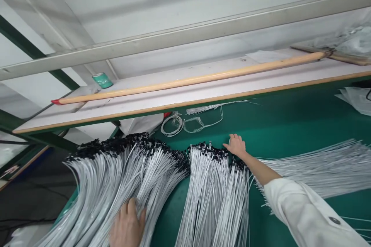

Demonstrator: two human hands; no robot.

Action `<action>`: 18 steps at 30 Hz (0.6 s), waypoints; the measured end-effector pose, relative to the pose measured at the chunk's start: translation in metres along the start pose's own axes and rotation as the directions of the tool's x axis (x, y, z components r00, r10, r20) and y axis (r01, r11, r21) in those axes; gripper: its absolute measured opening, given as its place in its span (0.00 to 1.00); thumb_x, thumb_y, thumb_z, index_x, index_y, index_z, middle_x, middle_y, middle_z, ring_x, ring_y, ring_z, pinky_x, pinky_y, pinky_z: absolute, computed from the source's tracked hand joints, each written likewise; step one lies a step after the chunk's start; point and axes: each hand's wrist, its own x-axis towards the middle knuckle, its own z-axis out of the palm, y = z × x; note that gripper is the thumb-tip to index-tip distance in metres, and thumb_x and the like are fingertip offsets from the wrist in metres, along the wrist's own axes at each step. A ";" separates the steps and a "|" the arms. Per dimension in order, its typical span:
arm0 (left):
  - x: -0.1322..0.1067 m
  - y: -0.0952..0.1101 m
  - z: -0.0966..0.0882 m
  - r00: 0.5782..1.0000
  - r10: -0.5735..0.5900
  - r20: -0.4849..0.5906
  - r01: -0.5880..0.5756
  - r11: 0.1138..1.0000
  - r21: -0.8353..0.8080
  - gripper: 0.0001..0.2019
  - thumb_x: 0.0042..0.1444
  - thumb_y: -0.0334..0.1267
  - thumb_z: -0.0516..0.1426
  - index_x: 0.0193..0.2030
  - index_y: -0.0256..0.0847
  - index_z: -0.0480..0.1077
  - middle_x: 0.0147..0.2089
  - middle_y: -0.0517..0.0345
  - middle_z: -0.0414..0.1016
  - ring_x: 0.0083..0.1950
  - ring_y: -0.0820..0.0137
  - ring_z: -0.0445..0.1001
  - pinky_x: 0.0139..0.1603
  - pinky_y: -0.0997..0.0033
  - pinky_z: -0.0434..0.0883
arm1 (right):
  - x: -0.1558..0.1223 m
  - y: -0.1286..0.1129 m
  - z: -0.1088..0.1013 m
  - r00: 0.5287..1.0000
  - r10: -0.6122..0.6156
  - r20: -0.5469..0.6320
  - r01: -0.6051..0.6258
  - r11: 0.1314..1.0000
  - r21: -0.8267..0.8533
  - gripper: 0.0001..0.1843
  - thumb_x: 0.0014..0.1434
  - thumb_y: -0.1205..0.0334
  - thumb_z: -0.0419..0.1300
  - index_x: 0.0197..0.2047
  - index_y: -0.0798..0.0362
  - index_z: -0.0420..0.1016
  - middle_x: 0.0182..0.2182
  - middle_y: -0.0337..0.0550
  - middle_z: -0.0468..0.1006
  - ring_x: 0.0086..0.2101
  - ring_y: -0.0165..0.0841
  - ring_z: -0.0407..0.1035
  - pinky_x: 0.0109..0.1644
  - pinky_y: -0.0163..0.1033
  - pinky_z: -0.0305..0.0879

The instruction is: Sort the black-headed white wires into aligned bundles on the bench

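At the left, a thick bundle of thin grey-white cables (113,185) spreads over the green table, its black connector ends bunched at the far side. My left hand (127,224) lies over these cables with fingers stretched and thumb apart, holding nothing I can see. A smaller cable bundle (214,193), also tipped with black connectors (210,150), lies in the middle. Beyond its right-hand connector ends, my right hand (236,145) is open, palm down, with the thumb pointing left. Whether its fingertips touch the table cannot be seen.
Loose cables (321,168) lie on the green tabletop (278,127) at the right. A coiled cable (172,125) sits behind the bundles. Above, a shelf (174,102) carries a long wooden pole (188,81) and a green roll (102,80). Clear plastic bags (358,98) lie far right.
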 end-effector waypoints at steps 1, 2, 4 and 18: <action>-0.005 0.010 0.000 0.998 0.019 -0.065 -0.022 0.999 -0.036 0.24 0.57 0.46 0.42 0.51 0.28 0.61 0.50 0.32 0.67 0.47 0.49 0.69 0.39 0.57 0.68 | -0.001 0.000 -0.003 1.000 -0.004 0.001 0.004 1.000 -0.004 0.33 0.49 0.50 0.58 0.55 0.58 0.59 0.53 0.59 0.63 0.54 0.51 0.53 0.50 0.55 0.53; -0.011 0.020 0.002 0.994 0.036 -0.100 -0.046 0.994 -0.099 0.23 0.56 0.46 0.43 0.51 0.30 0.62 0.51 0.34 0.66 0.49 0.50 0.68 0.41 0.56 0.68 | -0.004 0.001 -0.006 1.000 -0.004 -0.010 0.004 1.000 0.000 0.36 0.48 0.48 0.57 0.57 0.57 0.57 0.55 0.59 0.60 0.55 0.53 0.50 0.51 0.58 0.51; -0.025 0.046 0.008 0.986 0.113 -0.122 -0.145 0.943 -0.298 0.20 0.56 0.46 0.46 0.47 0.35 0.66 0.48 0.39 0.69 0.50 0.54 0.68 0.47 0.58 0.67 | -0.016 0.006 -0.015 0.997 0.015 -0.077 -0.008 0.995 0.096 0.37 0.49 0.46 0.55 0.58 0.57 0.55 0.58 0.59 0.57 0.57 0.53 0.46 0.53 0.59 0.47; -0.104 0.216 0.038 0.882 0.363 0.300 -0.062 0.721 -0.690 0.27 0.50 0.35 0.51 0.58 0.29 0.61 0.61 0.40 0.60 0.62 0.55 0.55 0.61 0.59 0.53 | -0.234 0.056 0.040 0.898 0.346 0.272 -0.416 0.464 0.782 0.23 0.37 0.49 0.58 0.36 0.52 0.63 0.29 0.47 0.75 0.31 0.42 0.72 0.31 0.43 0.67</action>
